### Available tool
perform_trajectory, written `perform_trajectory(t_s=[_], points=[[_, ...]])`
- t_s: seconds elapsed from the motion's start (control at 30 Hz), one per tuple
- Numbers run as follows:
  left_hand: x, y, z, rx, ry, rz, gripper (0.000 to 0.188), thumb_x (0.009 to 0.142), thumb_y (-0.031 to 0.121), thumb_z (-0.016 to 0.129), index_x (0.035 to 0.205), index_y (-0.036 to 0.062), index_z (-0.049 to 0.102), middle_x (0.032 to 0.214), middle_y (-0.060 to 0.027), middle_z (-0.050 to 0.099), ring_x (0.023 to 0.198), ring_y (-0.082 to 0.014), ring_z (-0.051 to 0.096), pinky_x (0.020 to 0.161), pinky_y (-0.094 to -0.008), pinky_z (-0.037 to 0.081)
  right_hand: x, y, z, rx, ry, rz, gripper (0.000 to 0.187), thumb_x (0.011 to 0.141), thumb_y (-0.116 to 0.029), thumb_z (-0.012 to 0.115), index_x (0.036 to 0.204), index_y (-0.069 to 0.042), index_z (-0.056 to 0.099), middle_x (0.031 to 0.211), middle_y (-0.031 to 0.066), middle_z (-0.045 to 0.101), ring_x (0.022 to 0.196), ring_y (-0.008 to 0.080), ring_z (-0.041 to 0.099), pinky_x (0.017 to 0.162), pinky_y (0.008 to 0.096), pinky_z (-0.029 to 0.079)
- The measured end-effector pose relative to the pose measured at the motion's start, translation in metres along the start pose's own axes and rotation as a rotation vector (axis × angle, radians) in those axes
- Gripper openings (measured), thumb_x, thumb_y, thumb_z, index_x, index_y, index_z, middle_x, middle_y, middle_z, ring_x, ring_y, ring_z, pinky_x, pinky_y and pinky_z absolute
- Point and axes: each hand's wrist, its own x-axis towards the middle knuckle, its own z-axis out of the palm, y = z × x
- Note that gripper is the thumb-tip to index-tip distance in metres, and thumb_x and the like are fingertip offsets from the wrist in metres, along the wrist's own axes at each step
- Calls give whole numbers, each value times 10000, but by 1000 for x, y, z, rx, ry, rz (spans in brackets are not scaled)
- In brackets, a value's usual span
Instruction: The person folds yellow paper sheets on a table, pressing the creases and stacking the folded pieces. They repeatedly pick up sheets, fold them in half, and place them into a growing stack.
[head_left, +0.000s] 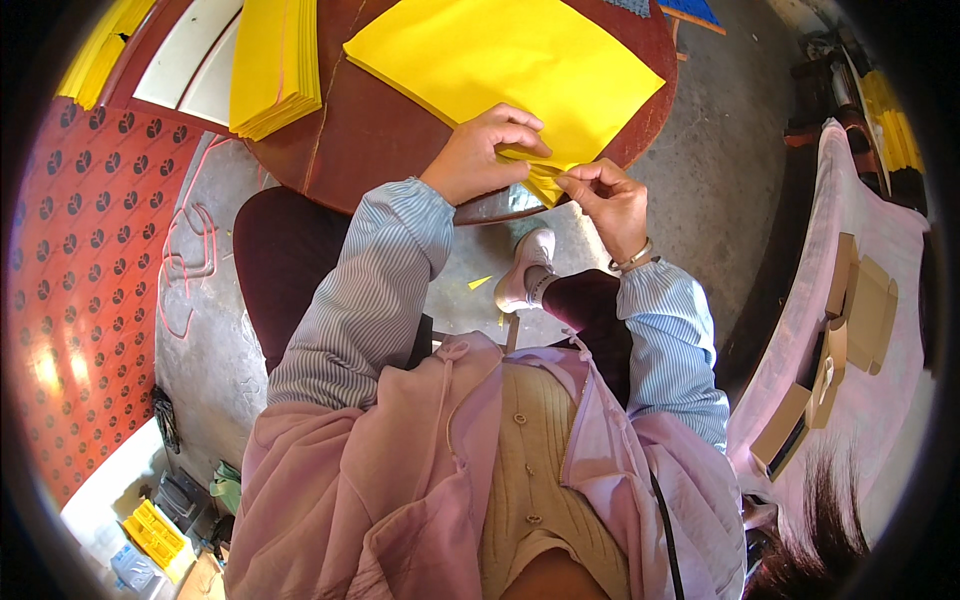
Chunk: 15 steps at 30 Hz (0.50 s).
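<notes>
A stack of yellow sheets (510,60), paper or cloth I cannot tell, lies on the round red-brown table (360,150). Its near corner juts over the table's edge toward me. At that corner my left hand (490,150) curls its fingers over the near edge, with yellow material between thumb and fingers. To its right, my right hand (612,205) pinches the raised, creased part of the top yellow sheet between thumb and forefinger. How many layers each hand holds is hidden.
A pile of folded yellow pieces (278,70) stands at the table's left. Patterned red sheeting (95,260) covers the far left side. Opened cardboard boxes (845,320) rest on a pale pink cloth (790,400) at right. Pink cord (190,245) and a yellow scrap (480,283) lie on the floor.
</notes>
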Motion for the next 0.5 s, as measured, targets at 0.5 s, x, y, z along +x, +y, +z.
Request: perform_trajectory(t_s=[0.5], points=[[-1, 9, 9, 193, 54, 41, 242, 794, 112, 801, 1034, 79, 792, 1304, -70, 669, 1214, -247, 661, 1033, -365, 539, 1, -1, 2, -32, -9, 27, 118, 925, -26, 804, 1010, 48, 767, 907, 65, 768, 793, 103, 705, 729, 249, 582]])
